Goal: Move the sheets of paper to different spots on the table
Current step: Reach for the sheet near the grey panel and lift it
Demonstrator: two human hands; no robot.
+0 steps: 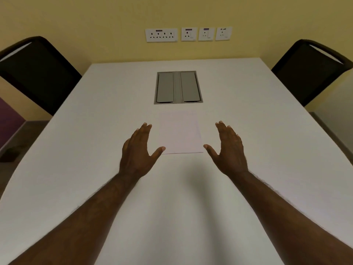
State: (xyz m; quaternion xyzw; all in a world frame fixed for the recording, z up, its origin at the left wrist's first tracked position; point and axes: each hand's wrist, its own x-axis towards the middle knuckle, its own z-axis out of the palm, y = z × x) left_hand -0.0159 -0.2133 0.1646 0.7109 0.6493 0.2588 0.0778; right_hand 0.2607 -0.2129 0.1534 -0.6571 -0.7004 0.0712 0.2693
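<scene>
A small stack of white sheets of paper (180, 131) is lying flat in the middle of the white tabletop (76, 140), just on the near side of a grey cable box (178, 87) that is set into the surface. The near edge of the stack is showing a thin line, so more than one sheet seems to be lying there, but the number is not clear.

The left hand (138, 150) is hovering at the left side of the paper with its fingers (146, 128) straight and held together, gripping nothing; its thumb is spreading to the right and its tip is lying over the near left corner of the stack. The right hand (229, 149) is mirroring this at the right side, fingers straight, thumb pointing toward the near right corner. Whether the thumbs are touching the paper, I cannot tell.

Two dark chairs, one at the far left (36, 73) and one at the far right (309, 71), are standing beside the tabletop. On the yellow wall behind, a row of white power sockets (188, 34) is showing.
</scene>
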